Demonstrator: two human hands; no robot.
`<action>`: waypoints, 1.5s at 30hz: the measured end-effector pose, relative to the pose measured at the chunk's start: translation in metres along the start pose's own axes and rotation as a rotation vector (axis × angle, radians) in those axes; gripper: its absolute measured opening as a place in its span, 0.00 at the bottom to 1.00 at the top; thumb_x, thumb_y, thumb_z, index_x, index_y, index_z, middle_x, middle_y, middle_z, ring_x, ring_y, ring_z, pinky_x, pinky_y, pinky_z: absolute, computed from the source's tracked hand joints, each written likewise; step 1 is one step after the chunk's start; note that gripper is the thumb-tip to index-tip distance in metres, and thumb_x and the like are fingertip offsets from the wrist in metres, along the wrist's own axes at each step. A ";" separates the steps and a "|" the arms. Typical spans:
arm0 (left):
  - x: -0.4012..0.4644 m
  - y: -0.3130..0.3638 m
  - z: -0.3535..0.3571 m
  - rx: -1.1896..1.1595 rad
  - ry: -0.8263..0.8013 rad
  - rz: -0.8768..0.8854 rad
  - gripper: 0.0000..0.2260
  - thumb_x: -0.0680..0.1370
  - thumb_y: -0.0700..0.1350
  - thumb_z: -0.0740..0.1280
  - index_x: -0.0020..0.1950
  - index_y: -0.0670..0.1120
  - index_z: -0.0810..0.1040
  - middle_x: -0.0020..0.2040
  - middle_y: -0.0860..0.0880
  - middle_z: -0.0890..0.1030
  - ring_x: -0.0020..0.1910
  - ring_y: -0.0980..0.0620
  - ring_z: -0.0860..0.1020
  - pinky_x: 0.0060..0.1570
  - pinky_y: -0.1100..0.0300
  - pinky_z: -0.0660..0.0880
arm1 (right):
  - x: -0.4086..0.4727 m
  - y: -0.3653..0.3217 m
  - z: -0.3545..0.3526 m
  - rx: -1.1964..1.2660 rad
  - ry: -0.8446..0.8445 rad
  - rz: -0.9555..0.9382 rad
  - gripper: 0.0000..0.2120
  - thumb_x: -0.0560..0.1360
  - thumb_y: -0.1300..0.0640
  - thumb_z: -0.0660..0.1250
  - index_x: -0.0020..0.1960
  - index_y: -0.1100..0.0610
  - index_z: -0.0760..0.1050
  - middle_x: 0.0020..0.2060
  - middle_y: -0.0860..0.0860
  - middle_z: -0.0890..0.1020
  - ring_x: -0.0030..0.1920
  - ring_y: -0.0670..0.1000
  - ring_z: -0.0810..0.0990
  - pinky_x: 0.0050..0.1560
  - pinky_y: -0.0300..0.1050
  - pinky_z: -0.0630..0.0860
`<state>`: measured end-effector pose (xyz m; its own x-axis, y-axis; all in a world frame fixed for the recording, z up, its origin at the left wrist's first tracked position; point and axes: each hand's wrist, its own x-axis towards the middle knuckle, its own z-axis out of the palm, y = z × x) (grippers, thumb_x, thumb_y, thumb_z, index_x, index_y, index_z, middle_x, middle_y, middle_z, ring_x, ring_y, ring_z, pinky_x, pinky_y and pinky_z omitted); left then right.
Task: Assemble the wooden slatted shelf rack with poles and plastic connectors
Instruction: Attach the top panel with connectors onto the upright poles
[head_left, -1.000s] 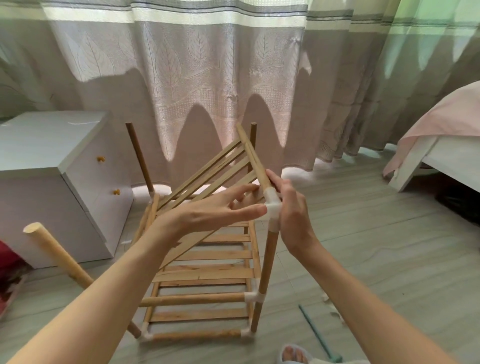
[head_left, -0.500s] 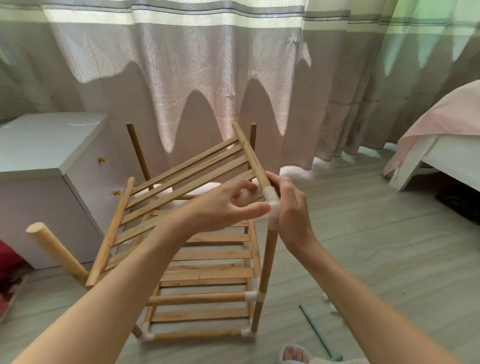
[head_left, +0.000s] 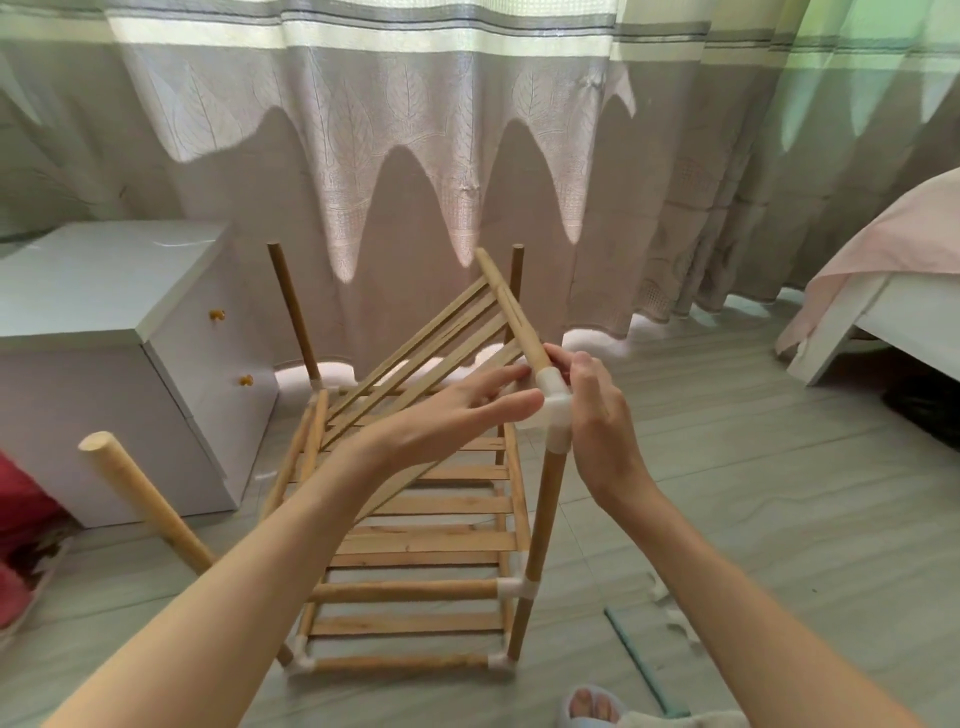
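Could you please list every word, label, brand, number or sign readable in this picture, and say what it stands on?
None: no readable text shows anywhere in the head view.
The curtain bears only a leaf pattern and stripes.
The white cabinet, the white plastic connector and the tilted slatted shelf carry no visible lettering or labels.

White cabinet (head_left: 104, 291), curtain (head_left: 415, 130), bed (head_left: 893, 280)

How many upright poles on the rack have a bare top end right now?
3: back left pole, back right pole, and near left pole. The near right pole carries a white connector.
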<state>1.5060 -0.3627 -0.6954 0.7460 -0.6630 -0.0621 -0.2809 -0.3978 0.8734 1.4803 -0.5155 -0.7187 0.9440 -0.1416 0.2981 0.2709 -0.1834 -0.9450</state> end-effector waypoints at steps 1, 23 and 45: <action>-0.003 0.003 0.001 -0.048 -0.011 0.000 0.18 0.74 0.60 0.56 0.64 0.70 0.60 0.58 0.72 0.65 0.62 0.70 0.66 0.51 0.74 0.67 | 0.000 0.000 0.000 -0.001 -0.001 0.000 0.17 0.76 0.44 0.47 0.54 0.43 0.73 0.53 0.49 0.78 0.55 0.47 0.77 0.59 0.53 0.73; 0.033 0.025 0.022 -0.392 0.331 -0.071 0.07 0.78 0.48 0.63 0.55 0.49 0.75 0.47 0.46 0.76 0.45 0.51 0.73 0.42 0.65 0.72 | -0.020 -0.006 -0.034 -0.025 -0.260 -0.002 0.33 0.69 0.44 0.64 0.71 0.56 0.64 0.51 0.56 0.81 0.53 0.51 0.80 0.56 0.43 0.77; -0.034 -0.029 0.090 0.092 0.947 0.161 0.08 0.79 0.48 0.59 0.57 0.50 0.69 0.48 0.53 0.74 0.47 0.58 0.74 0.48 0.64 0.74 | -0.027 0.032 -0.055 -0.388 -0.664 0.326 0.13 0.77 0.61 0.62 0.61 0.51 0.75 0.54 0.50 0.80 0.56 0.48 0.78 0.59 0.47 0.75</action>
<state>1.4341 -0.3857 -0.7625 0.8609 0.0565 0.5056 -0.4385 -0.4213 0.7938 1.4530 -0.5715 -0.7492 0.9115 0.3347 -0.2390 -0.0049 -0.5722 -0.8201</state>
